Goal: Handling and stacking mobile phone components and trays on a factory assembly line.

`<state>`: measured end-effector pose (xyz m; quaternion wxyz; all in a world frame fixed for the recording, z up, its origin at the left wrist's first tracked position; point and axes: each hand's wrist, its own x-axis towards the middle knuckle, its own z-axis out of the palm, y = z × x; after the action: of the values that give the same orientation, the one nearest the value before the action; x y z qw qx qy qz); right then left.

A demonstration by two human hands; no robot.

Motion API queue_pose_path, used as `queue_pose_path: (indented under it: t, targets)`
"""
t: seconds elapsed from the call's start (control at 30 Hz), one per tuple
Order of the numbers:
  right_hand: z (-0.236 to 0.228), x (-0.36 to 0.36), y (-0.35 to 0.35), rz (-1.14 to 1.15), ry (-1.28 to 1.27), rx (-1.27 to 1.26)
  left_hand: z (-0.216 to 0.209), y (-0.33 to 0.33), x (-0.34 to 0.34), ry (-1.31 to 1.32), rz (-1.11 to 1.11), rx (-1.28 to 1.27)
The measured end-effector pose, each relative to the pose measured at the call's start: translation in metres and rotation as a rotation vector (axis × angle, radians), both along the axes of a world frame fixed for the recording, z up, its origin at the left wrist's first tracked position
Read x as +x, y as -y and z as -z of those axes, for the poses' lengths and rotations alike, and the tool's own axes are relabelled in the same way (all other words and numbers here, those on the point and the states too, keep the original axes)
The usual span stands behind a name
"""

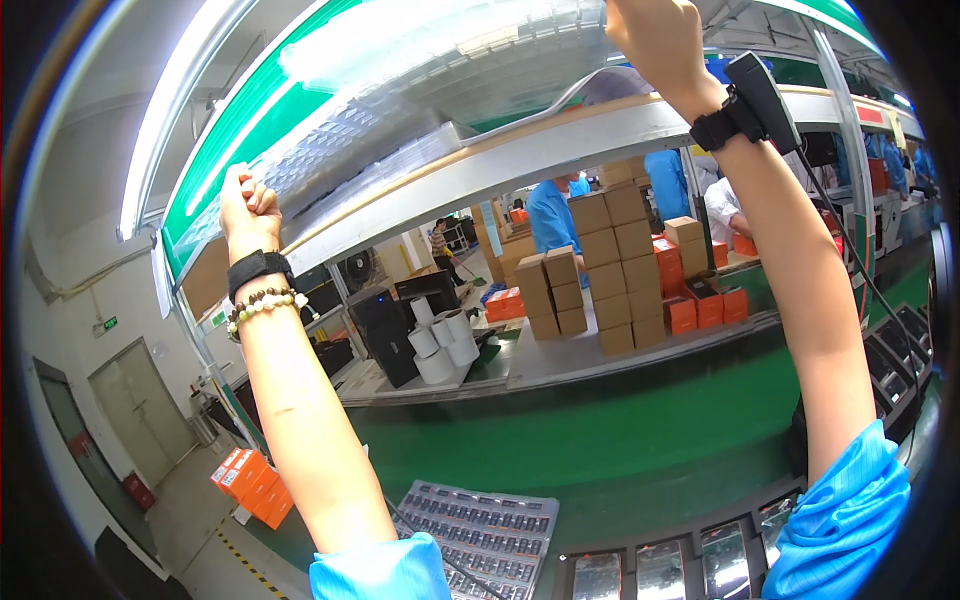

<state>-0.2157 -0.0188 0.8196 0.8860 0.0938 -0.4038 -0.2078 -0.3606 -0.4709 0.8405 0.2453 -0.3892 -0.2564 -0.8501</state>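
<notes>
Both my arms reach up toward the overhead shelf. My left hand [250,212] is closed on the near left corner of a transparent plastic blister tray [350,125], a wide sheet with rows of moulded pockets. At the top right, my right hand [662,48] is closed at the opposite end of the same tray; its fingertips are partly hidden. The tray is held tilted above the shelf edge [470,160]. Beneath it, more transparent trays [400,165] lie on the shelf.
Below, a tray filled with small dark parts [480,535] lies on the green bench [560,430], beside a black tray of flat devices [660,570]. Orange boxes [250,485] stand at the left. Beyond are brown cartons [620,270], white label rolls [445,345] and a co-worker in blue [550,215].
</notes>
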Motion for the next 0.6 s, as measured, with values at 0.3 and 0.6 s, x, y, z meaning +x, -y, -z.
queue_pose_path:
  t: [0.3, 0.6]
  targets:
    - [0.002, 0.007, -0.009, -0.166, -0.048, -0.062, 0.012, 0.023, -0.044, 0.173, -0.138, -0.205]
    - [-0.012, 0.038, -0.044, -0.167, -0.16, 0.129, 0.026, 0.004, -0.096, 0.236, -0.27, 0.111]
